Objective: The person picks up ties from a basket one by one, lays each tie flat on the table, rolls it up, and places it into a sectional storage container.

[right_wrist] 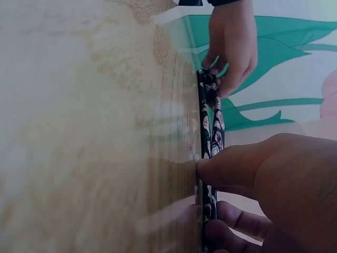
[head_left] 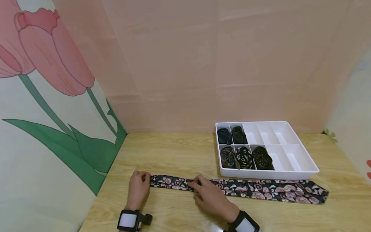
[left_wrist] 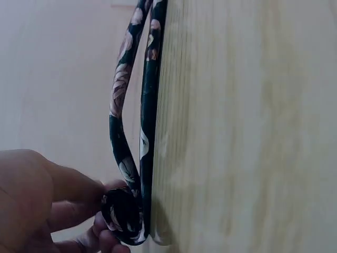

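Observation:
A dark necktie (head_left: 278,190) with pink roses lies lengthwise across the table, its broad pointed end to the right. At its left end, my left hand (head_left: 138,190) pinches a small rolled coil (left_wrist: 122,215) between thumb and fingers. From the coil, two layers of the tie run on, bowed apart in the left wrist view. Partway along the strip, my right hand (head_left: 213,198) holds the tie, its thumb (right_wrist: 226,164) at the near edge and its fingers over the fabric. The right hand covers a short stretch of the tie in the head view.
A white divided tray (head_left: 268,174) stands behind the tie's right half. Several rolled dark ties (head_left: 244,158) sit in its left compartments; the right ones are bare. The wooden table (head_left: 174,151) meets a pinkish backdrop behind and a tulip-printed wall (head_left: 58,58) on the left.

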Tool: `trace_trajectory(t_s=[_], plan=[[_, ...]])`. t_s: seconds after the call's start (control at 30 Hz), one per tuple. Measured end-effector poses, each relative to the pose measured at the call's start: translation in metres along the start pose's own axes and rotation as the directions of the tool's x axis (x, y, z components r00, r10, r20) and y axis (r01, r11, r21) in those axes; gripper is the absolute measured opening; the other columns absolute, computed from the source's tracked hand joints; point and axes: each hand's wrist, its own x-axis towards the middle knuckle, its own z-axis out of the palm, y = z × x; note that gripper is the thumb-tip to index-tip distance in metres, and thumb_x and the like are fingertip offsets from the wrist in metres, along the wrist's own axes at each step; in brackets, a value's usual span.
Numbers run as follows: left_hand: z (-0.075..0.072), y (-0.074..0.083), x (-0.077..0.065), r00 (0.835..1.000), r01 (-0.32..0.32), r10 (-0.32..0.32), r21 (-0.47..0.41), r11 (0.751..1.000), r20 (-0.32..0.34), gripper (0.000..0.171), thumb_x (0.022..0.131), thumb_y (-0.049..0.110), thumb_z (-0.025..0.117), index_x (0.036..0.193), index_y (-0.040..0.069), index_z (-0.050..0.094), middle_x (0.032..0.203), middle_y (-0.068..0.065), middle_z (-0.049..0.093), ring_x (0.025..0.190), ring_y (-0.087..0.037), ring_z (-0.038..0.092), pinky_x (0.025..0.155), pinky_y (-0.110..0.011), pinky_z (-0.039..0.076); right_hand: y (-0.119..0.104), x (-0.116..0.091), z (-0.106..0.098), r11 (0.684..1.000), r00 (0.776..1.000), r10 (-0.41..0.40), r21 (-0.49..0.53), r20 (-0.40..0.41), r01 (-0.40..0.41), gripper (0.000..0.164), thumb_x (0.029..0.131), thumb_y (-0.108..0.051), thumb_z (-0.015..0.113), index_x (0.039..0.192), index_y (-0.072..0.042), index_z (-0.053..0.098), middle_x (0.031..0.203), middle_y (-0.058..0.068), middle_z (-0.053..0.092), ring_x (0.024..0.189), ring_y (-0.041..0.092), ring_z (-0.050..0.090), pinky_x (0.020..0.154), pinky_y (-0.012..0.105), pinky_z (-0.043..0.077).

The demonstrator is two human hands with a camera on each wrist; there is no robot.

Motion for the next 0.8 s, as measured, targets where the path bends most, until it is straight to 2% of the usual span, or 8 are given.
trace_trajectory(t_s=[0.1, 0.27, 0.33, 0.4, 0.5, 0.63, 0.73, 0.8], plan=[[0.000, 0.000, -0.001, 1.000, 0.008, -0.008, 0.019, 1.000, 0.000, 0.012, 0.098, 0.008, 0.071, 0.104, -0.002, 0.073, 0.090, -0.013, 0.059, 0.077, -0.022, 0.055, 0.069, -0.036, 0.046, 0.000, 0.000, 0.000, 1.000, 1.000, 0.003, 0.000, 0.000, -0.003, 0.047, 0.096, -0.016, 0.074, 0.143, -0.017, 0.069, 0.120, -0.001, 0.056, 0.092, 0.008, 0.051, 0.065, 0.020, 0.040], [-0.001, 0.001, -0.001, 0.992, 0.116, -0.118, 0.036, 0.993, 0.049, 0.025, 0.096, 0.018, 0.074, 0.110, -0.001, 0.063, 0.101, -0.017, 0.059, 0.085, -0.028, 0.059, 0.071, -0.041, 0.048, 0.000, 0.000, 0.000, 1.000, 1.000, -0.001, 0.008, -0.004, 0.001, 0.046, 0.097, -0.015, 0.073, 0.142, -0.017, 0.069, 0.120, -0.001, 0.056, 0.092, 0.008, 0.051, 0.064, 0.020, 0.039], [0.000, 0.003, 0.000, 0.990, 0.131, -0.132, 0.024, 0.991, 0.056, 0.028, 0.095, 0.017, 0.075, 0.110, 0.000, 0.060, 0.101, -0.017, 0.059, 0.085, -0.028, 0.058, 0.072, -0.041, 0.048, -0.001, 0.000, 0.000, 1.000, 1.000, -0.003, 0.007, -0.006, 0.003, 0.046, 0.097, -0.015, 0.073, 0.143, -0.017, 0.069, 0.121, -0.001, 0.056, 0.092, 0.009, 0.052, 0.063, 0.020, 0.039], [0.002, 0.007, 0.001, 0.993, 0.106, -0.106, -0.001, 0.994, 0.056, 0.027, 0.093, 0.012, 0.077, 0.107, 0.000, 0.057, 0.100, -0.015, 0.058, 0.086, -0.028, 0.059, 0.073, -0.042, 0.049, -0.001, 0.000, 0.000, 1.000, 1.000, 0.000, 0.006, -0.008, 0.000, 0.047, 0.096, -0.015, 0.073, 0.143, -0.017, 0.069, 0.121, -0.001, 0.056, 0.093, 0.009, 0.052, 0.064, 0.020, 0.039], [0.006, 0.013, 0.000, 0.998, 0.029, -0.028, -0.019, 0.999, 0.051, 0.024, 0.089, 0.004, 0.080, 0.099, 0.003, 0.058, 0.100, -0.013, 0.057, 0.087, -0.027, 0.060, 0.076, -0.043, 0.052, -0.001, 0.000, 0.000, 1.000, 1.000, 0.005, 0.007, -0.008, -0.005, 0.047, 0.096, -0.015, 0.073, 0.143, -0.017, 0.068, 0.121, -0.001, 0.056, 0.093, 0.009, 0.052, 0.063, 0.020, 0.039], [0.010, 0.020, -0.004, 0.997, -0.049, 0.049, -0.010, 0.999, 0.053, 0.014, 0.090, 0.003, 0.082, 0.090, 0.006, 0.068, 0.102, -0.011, 0.058, 0.092, -0.026, 0.063, 0.082, -0.045, 0.055, -0.001, 0.000, 0.001, 1.000, 1.000, 0.000, 0.014, -0.012, 0.000, 0.048, 0.096, -0.014, 0.074, 0.143, -0.018, 0.068, 0.121, -0.001, 0.056, 0.092, 0.009, 0.052, 0.062, 0.019, 0.038], [0.010, 0.023, -0.007, 0.993, -0.109, 0.108, 0.016, 0.994, 0.045, 0.003, 0.095, 0.006, 0.078, 0.093, 0.005, 0.076, 0.100, -0.009, 0.062, 0.093, -0.026, 0.063, 0.082, -0.045, 0.055, -0.001, -0.001, 0.001, 1.000, 1.000, 0.002, 0.017, -0.011, -0.002, 0.048, 0.096, -0.014, 0.074, 0.143, -0.018, 0.068, 0.121, -0.001, 0.056, 0.092, 0.009, 0.052, 0.062, 0.019, 0.038], [0.010, 0.024, -0.008, 0.988, -0.148, 0.146, 0.037, 0.988, 0.040, 0.004, 0.096, 0.006, 0.076, 0.098, 0.004, 0.078, 0.098, -0.008, 0.063, 0.091, -0.025, 0.061, 0.080, -0.043, 0.053, -0.001, -0.001, 0.001, 1.000, 1.000, 0.005, 0.019, -0.009, -0.005, 0.047, 0.096, -0.014, 0.074, 0.143, -0.018, 0.069, 0.121, -0.001, 0.056, 0.093, 0.009, 0.052, 0.063, 0.020, 0.038]])
